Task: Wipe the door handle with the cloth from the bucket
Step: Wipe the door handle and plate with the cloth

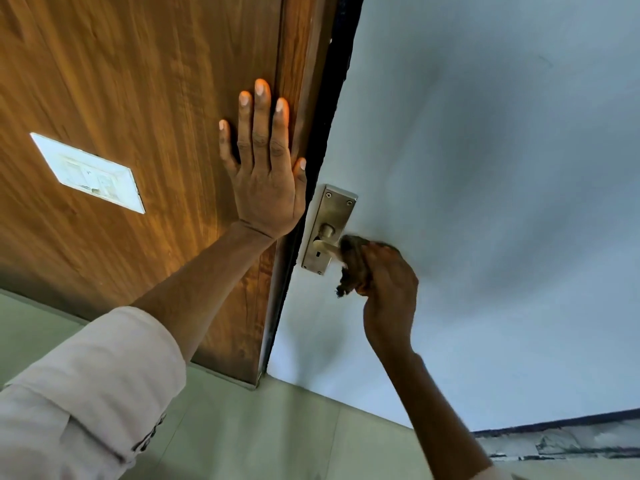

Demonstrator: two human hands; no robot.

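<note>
A metal lever door handle [323, 245] sits on a brushed steel backplate [329, 220] at the left edge of a pale grey door [485, 202]. My right hand [389, 285] is shut on a dark brownish cloth [351, 263], which wraps the outer end of the lever; only the lever's root shows. My left hand [265, 168] lies flat with fingers spread on the wooden panel [138, 81] beside the door's edge, holding nothing. No bucket is in view.
A white switch plate [88, 173] is set in the wooden panel to the left. A dark gap [325, 126] runs between panel and door. Pale green floor tiles [277, 438] lie below, and a dark-edged ledge [561, 438] sits at the lower right.
</note>
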